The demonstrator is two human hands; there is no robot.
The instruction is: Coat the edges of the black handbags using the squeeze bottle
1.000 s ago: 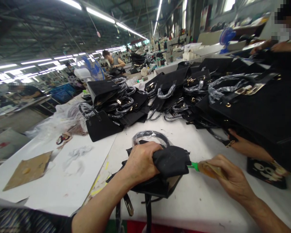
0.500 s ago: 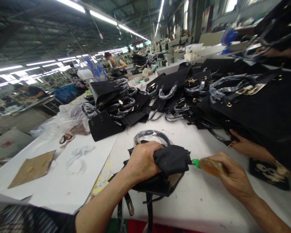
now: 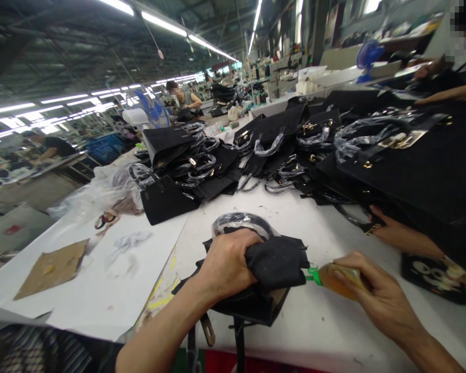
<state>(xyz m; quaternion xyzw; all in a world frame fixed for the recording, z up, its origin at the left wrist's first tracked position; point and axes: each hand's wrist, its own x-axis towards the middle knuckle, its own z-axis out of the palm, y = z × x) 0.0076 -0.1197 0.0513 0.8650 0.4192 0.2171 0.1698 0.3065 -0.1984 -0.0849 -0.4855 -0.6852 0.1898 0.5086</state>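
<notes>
A black handbag (image 3: 274,261) lies on the white table (image 3: 314,331) right in front of me, its plastic-wrapped handle (image 3: 238,220) arching behind it. My left hand (image 3: 225,264) is closed over the bag's folded top edge and presses it down. My right hand (image 3: 373,295) grips a small amber glue bottle (image 3: 334,280) with a green nozzle (image 3: 312,274). The nozzle tip touches the right edge of the bag's fold.
Heaps of black handbags (image 3: 264,150) with wrapped handles cover the far half of the table. Another person's hand (image 3: 396,233) rests at the right beside a large black bag (image 3: 431,181). A brown card (image 3: 52,267) and crumpled plastic (image 3: 104,189) lie at the left.
Both hands and the bag have shifted slightly lower in view. The person at the far right has put down the bag that they held up half a second ago.
</notes>
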